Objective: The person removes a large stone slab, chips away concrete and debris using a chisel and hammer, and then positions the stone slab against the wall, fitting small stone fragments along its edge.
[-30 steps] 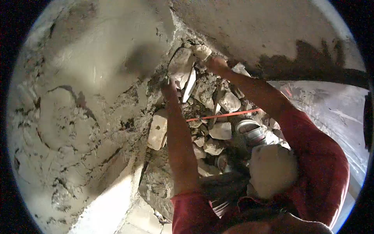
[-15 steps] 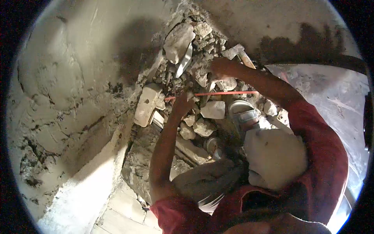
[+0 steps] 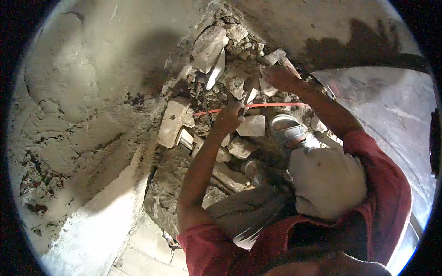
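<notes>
The left hand (image 3: 229, 118) is over the red strip (image 3: 276, 105). Its fingers are curled by the near end of a thin white piece (image 3: 251, 97), but I can't tell if it holds it. The right hand (image 3: 278, 78) is farther off, right beside a pale stone (image 3: 267, 88). Its fingers are dark, so I can't tell how open it is or what it holds. A big rock (image 3: 208, 46) sits far left. A sandal (image 3: 286, 126) is near, on the right.

One head-worn camera looks down onto the rubble (image 3: 236, 86).
</notes>
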Demonstrator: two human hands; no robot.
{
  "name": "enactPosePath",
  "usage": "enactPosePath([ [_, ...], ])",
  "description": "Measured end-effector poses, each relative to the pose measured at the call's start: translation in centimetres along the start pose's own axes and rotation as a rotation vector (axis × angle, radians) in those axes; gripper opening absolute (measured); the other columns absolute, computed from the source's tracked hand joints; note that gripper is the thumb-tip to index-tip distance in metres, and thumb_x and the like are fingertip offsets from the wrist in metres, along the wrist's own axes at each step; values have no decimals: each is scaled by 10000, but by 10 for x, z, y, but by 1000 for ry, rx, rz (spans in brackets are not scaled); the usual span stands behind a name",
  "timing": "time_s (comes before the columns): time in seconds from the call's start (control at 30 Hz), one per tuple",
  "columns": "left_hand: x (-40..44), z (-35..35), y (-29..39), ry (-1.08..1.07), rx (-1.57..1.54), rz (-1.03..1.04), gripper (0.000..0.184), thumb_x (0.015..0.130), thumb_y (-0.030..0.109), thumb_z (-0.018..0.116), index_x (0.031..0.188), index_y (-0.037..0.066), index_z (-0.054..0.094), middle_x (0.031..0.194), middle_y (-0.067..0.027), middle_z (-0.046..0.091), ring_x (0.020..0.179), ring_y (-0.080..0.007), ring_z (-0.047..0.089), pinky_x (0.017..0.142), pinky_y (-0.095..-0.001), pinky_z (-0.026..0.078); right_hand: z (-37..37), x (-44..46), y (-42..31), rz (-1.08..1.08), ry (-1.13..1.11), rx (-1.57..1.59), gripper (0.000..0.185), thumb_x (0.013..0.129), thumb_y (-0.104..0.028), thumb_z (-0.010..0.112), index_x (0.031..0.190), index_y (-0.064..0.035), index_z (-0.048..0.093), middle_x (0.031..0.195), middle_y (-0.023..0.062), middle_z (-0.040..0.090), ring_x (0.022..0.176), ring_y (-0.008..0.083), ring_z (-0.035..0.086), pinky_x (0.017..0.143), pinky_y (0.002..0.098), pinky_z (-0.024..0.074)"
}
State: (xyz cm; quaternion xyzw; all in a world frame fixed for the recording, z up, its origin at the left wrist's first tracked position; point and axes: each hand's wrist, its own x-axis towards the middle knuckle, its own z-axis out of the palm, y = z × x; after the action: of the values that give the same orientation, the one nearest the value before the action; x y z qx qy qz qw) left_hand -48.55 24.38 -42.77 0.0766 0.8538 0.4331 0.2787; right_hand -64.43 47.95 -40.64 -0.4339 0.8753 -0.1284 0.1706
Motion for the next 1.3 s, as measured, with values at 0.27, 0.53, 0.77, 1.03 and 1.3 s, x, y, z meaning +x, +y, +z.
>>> enactPosePath([
  [0.27, -22, 14, 51, -60, 643, 116, 593, 680, 349, 613, 1177, 66, 457, 1227, -199, 417, 907, -331, 549, 745, -440, 448, -27, 11, -6, -17, -247, 201, 665, 691, -470, 615, 1149, -33, 411, 916, 186, 592, 836, 331, 576, 725, 412, 455],
  [0.53, -30, 32, 53, 224, 771, 218, 628, 650, 274, 585, 1216, 67, 411, 1178, -152, 464, 877, -258, 534, 643, -413, 445, -43, 33, 10, 470, -209, 1165, 665, 712, -352, 634, 1241, -43, 375, 1201, 154, 466, 1084, 257, 465, 843, 383, 400],
  [0.77, -24, 29, 53, 99, 692, 185, 690, 605, 229, 668, 1210, 39, 397, 1087, -130, 476, 959, -293, 505, 747, -398, 439, -56, 108, -21, 428, 268, 1789, 590, 803, -217, 574, 1286, -27, 294, 1272, 100, 409, 1169, 222, 384, 956, 391, 305],
  [1.03, -22, 20, 59, 11, 672, 128, 770, 568, 233, 717, 1232, 48, 375, 1071, -128, 473, 978, -303, 497, 751, -394, 438, 17, 230, 36, 433, 603, 1298, 320, 796, -239, 544, 1081, -94, 551, 958, 67, 599, 922, 246, 543, 784, 377, 434],
  [1.3, -26, 24, 52, 109, 630, 187, 849, 544, 329, 741, 1260, 84, 355, 1090, -121, 467, 995, -283, 476, 720, -415, 422, -11, 236, 11, 329, 584, 1849, 336, 759, -263, 639, 962, -33, 503, 1020, 98, 565, 890, 178, 574, 550, 307, 475],
])
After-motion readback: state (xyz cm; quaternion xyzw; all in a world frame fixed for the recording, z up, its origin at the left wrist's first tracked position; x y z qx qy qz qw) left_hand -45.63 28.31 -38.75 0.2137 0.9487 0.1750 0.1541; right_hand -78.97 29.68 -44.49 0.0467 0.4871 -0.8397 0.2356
